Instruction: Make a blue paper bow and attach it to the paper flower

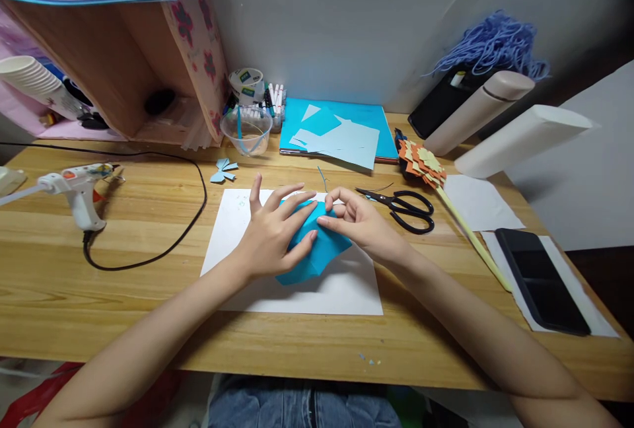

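The blue paper (321,253) lay at the centre of the frame, on a white sheet (297,301). The left hand (272,233) pressed on it with fingers spread apart. The right hand (364,222) had thumb and forefinger near each other at its upper right edge; whether they were clamped on the paper, I could not tell.

Skewing seemed the likeliest fault: had the left palm let up while the right fingers pulled, the loose sheet beneath could have slid and dragged the paper along. Too hard a tug might have creased or torn the edge. The scissors (412,211), right of centre, lay near enough for a stray right wrist to knock.
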`<state>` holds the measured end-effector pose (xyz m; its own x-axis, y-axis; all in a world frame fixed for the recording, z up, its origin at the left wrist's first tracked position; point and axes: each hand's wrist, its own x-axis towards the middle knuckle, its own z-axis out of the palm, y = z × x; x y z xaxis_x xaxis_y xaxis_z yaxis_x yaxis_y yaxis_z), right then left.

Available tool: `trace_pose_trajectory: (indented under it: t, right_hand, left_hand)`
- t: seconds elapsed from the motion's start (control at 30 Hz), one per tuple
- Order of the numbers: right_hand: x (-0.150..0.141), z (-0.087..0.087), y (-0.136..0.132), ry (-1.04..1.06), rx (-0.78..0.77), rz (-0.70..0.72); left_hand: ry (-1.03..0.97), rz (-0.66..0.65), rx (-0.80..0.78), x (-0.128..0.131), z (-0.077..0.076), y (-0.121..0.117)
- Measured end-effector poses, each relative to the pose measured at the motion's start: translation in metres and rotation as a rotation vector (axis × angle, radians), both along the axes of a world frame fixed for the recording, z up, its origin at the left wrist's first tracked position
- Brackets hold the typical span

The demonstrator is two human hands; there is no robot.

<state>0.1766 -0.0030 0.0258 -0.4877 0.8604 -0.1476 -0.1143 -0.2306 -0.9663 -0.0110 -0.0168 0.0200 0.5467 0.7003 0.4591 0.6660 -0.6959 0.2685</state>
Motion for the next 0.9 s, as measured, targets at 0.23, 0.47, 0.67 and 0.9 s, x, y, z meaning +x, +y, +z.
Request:
trace_pose_trajectory:
  t: [0.23,0.47,0.67,0.9]
  right_hand:
    - [0.0012,-0.0046,0.0027,-0.009,0.047,0.019]
    - [0.0,-0.0087,0.0023,-0.084,0.101,-0.006]
    - [-0.0009,-0.0072,0.0016,-0.132,0.194,-0.09]
    - [-0.0031,-0.0105,0.0013,-0.168,0.269,-0.159]
  left_hand:
    - [0.059,0.021,0.028,-0.0028,0.0005,0.0036]
    - [0.134,-0.034,0.102,-0.0063,-0.0008,0.005]
    - [0.108,-0.024,0.13,-0.0054,-0.0017,0.0042]
    - [0.002,0.023,0.116,-0.0008,-0.0048,0.0039]
